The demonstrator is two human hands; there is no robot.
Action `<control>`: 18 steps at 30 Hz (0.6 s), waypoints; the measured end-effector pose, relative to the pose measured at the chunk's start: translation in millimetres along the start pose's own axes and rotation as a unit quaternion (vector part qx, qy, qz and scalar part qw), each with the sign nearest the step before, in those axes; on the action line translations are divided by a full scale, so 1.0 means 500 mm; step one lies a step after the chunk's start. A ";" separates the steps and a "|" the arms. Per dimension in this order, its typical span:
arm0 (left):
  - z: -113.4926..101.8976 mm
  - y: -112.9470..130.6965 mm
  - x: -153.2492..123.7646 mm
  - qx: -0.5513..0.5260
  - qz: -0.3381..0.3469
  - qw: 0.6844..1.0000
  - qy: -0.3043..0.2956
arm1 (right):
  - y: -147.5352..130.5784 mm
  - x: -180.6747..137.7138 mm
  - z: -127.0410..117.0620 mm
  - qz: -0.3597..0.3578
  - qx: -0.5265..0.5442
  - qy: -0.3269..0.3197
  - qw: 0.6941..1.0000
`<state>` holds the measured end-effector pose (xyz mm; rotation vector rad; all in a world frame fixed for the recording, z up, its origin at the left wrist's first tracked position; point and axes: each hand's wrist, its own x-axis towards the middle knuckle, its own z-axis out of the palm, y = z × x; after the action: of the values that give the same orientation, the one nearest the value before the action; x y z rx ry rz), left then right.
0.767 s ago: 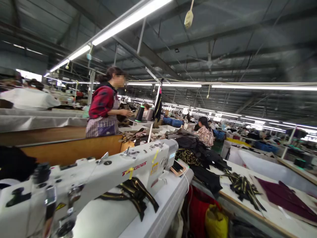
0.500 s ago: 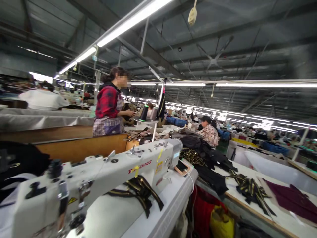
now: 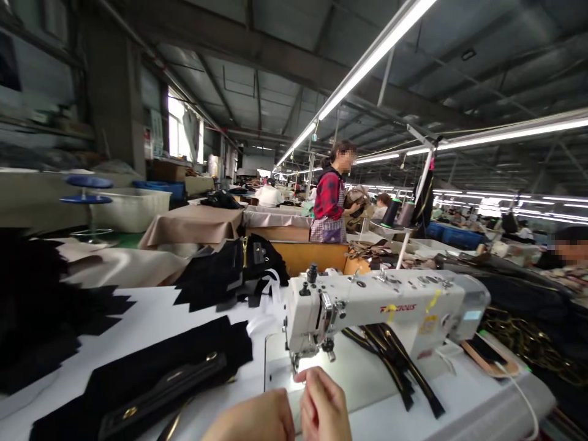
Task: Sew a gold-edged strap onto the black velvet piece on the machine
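My left hand (image 3: 257, 418) is at the bottom edge in front of the sewing machine (image 3: 367, 306), its fingers curled under; whatever they hold is hidden. Right beside it, my right hand (image 3: 324, 401) is closed in a pinch just before the needle area, on something too small to make out. The lit machine bed (image 3: 349, 380) lies beneath and behind the hands. To the left rests a black fabric piece (image 3: 169, 367) with a dark strap and gold-coloured fittings. Several black zipper strips (image 3: 399, 361) with gold-coloured teeth hang under the machine arm.
Stacked black fabric (image 3: 32, 306) fills the left side. More black pieces (image 3: 229, 269) lie behind the table. A phone (image 3: 487, 350) with a white cable rests at the machine's right end. Thread cones (image 3: 390, 213) stand behind. A co-worker (image 3: 328, 202) in a checked apron stands farther back.
My view has swung left, so the machine now sits farther right and the black fabric pieces show. Both my hands have come into view. The co-worker now visibly holds a brown item.
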<state>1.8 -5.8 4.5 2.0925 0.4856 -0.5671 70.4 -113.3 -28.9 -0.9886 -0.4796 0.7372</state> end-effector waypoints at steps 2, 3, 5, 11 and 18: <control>0.002 0.007 -0.003 0.000 -0.005 1.000 0.002 | -0.009 0.011 0.000 -0.004 0.010 0.012 1.000; 0.003 0.009 -0.004 0.001 -0.007 1.000 0.002 | -0.010 0.016 0.002 -0.006 0.016 0.022 1.000; 0.002 0.009 -0.005 0.003 -0.012 1.000 0.002 | -0.007 0.026 0.011 -0.011 0.027 0.050 0.998; -0.002 -0.001 0.002 0.015 -0.004 1.000 -0.011 | -0.005 0.036 0.047 0.009 0.083 0.065 0.994; -0.012 0.004 -0.006 0.025 -0.007 0.999 -0.026 | -0.004 0.016 0.061 0.033 0.131 0.101 0.986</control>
<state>1.4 -2.1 10.5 2.1176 0.4602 -0.6463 56.0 -90.6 -12.1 -0.8236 -0.1672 0.7291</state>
